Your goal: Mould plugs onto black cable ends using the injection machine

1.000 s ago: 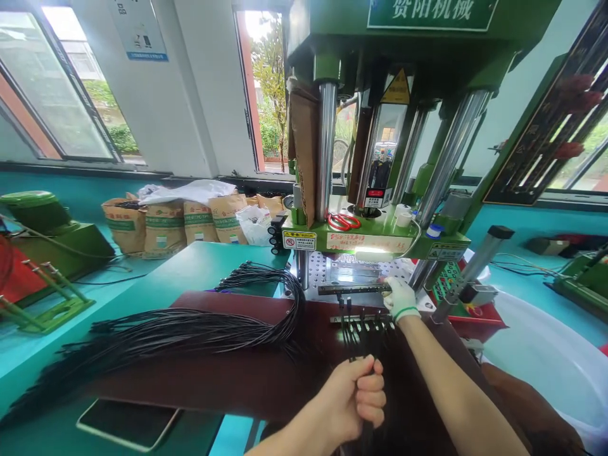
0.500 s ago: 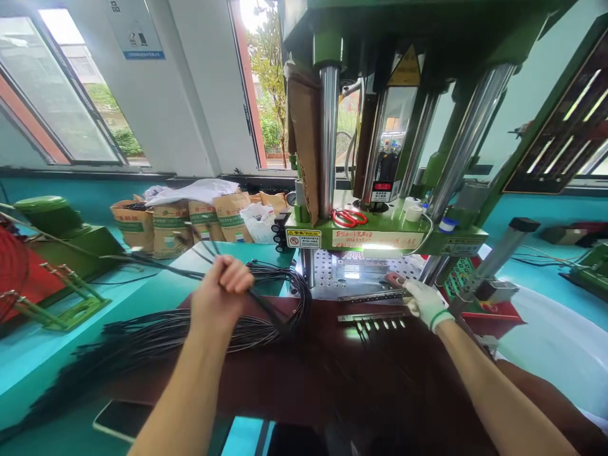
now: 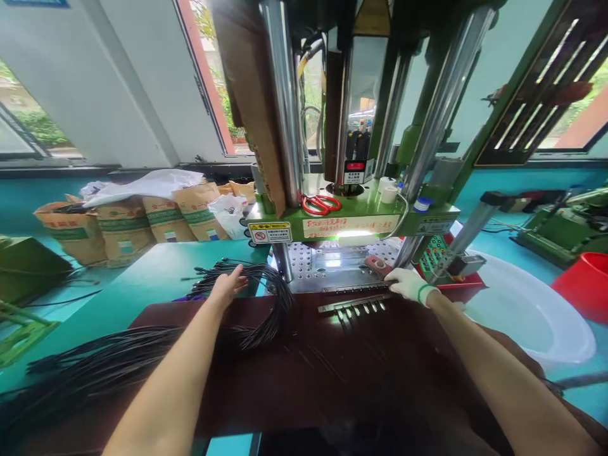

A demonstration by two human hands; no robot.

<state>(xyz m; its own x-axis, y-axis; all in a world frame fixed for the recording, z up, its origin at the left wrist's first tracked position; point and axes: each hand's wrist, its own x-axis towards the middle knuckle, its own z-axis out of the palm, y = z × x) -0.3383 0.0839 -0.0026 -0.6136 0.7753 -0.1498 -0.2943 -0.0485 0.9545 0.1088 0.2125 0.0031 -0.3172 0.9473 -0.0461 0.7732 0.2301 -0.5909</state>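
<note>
My bare left hand (image 3: pixel 228 286), fingers stretched out and apart, is at the left part of a looped bundle of black cables (image 3: pixel 278 291); it grips nothing that I can see. My right hand (image 3: pixel 408 285), in a white glove with a green cuff, is closed at the right end of a dark metal bar (image 3: pixel 354 288) along the front edge of the press plate. Its fingertips are partly hidden. Just in front lies a second metal bar (image 3: pixel 327 310) with several short cable ends sticking out toward me. A red-and-grey object (image 3: pixel 377 266) rests on the plate beside the glove.
The green press (image 3: pixel 294 231) stands ahead, with red-handled scissors (image 3: pixel 322 204) on its ledge. More black cables (image 3: pixel 109 354) spread over the left of the brown tabletop (image 3: pixel 285 392). Paper sacks (image 3: pixel 128 228) line the wall. A white tub (image 3: pixel 532 310) stands at right.
My left hand has let go of the black cables it was holding up, and its fingers have opened. The view has turned right. My right hand stays at the bar's end.
</note>
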